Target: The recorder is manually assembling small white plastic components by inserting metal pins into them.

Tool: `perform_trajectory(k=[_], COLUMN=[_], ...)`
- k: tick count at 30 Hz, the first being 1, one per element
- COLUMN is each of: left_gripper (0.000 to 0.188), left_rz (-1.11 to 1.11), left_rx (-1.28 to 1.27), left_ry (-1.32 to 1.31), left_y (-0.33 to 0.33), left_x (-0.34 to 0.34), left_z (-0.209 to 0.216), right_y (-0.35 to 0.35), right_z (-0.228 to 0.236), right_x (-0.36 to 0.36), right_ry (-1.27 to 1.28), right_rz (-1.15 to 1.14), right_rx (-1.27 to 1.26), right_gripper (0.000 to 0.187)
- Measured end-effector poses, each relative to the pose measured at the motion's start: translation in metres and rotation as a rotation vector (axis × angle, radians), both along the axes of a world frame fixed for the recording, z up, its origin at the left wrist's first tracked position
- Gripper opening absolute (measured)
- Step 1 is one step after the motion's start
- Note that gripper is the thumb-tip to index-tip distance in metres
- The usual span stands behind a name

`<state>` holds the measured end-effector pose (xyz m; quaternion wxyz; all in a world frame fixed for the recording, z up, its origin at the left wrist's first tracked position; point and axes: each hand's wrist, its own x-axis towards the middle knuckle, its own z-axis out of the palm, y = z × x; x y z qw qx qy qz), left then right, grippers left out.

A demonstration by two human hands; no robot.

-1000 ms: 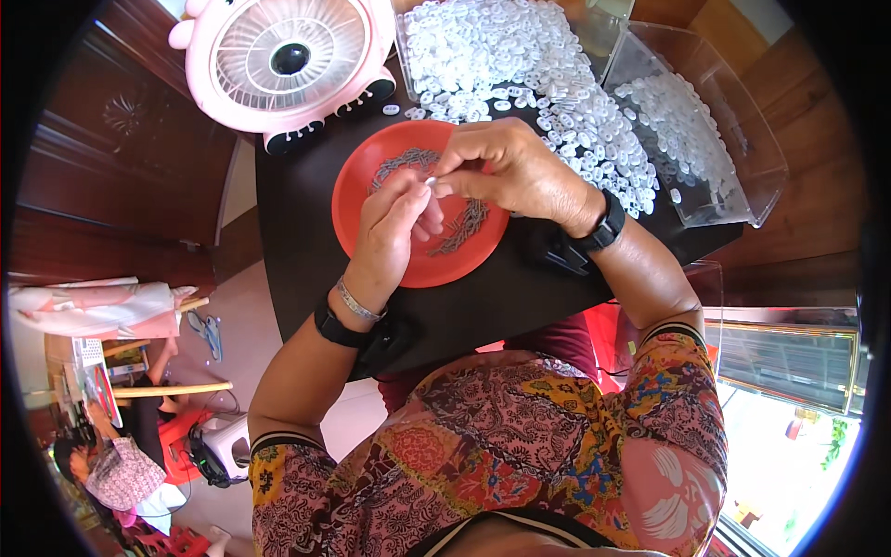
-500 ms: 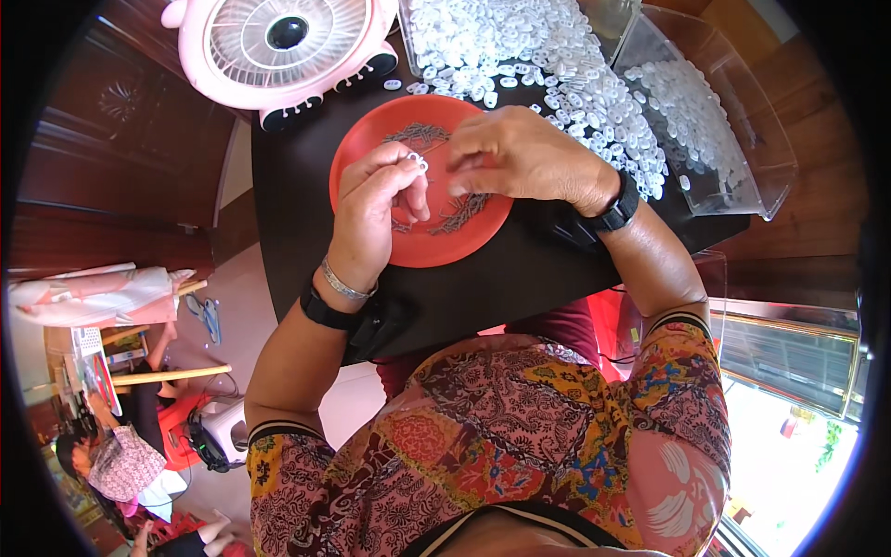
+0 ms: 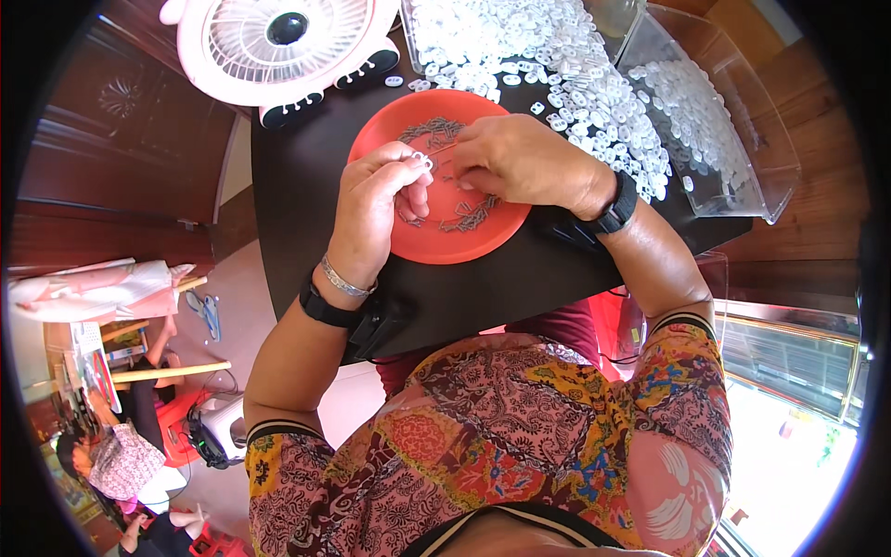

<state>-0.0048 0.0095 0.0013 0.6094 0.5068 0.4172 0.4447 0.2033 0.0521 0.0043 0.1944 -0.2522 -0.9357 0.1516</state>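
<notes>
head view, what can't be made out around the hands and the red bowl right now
All in the head view:
- Whether the right hand holds anything: its own curled fingers hide it.
- The white piece in the left hand: too small for detail.
- Part of the red bowl: behind both hands.
- Pink fan: top cut off by the upper edge.

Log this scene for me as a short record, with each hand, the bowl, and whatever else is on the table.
Left hand: pinches a small white plastic piece with holes
Right hand: over the round red plastic bowl, fingers bent; whether it holds anything is hidden
Bowl contents: thin grey metal-looking pins, scattered and heaped
Far side of table: loose pile of white oval plastic pieces
Right of pile: clear plastic bin, partly filled with similar pieces
Far left: pink-and-white fan
Surface: smooth dark table
</notes>
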Motion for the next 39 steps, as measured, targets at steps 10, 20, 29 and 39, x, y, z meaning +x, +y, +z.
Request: perform_trajectory(k=[10,20,29,39], left_gripper=[0.024,0.024,0.023,0.023], left_rz=[-0.016,-0.026,-0.009,-0.016], left_rx=[0.029,0.124,0.144,0.137], left_ry=[-0.012,0.083,0.103,0.138], left_y=[-0.002,-0.01,-0.011,-0.011], left_x=[0.0,0.004,0.006,0.004], left_z=[0.003,0.005,0.004,0.005], right_y=[-0.002,-0.013,-0.013,-0.015], right_z=[0.014,0.018,0.021,0.025], right_x=[-0.007,-0.012,-0.011,-0.01], right_ry=[0.153,0.527,0.461,0.393], right_rz=[-0.149,-0.111,-0.113,-0.128], right_rx=[-0.146,-0.671,-0.595,-0.431], right_gripper=[0.014,0.01,0.009,0.006])
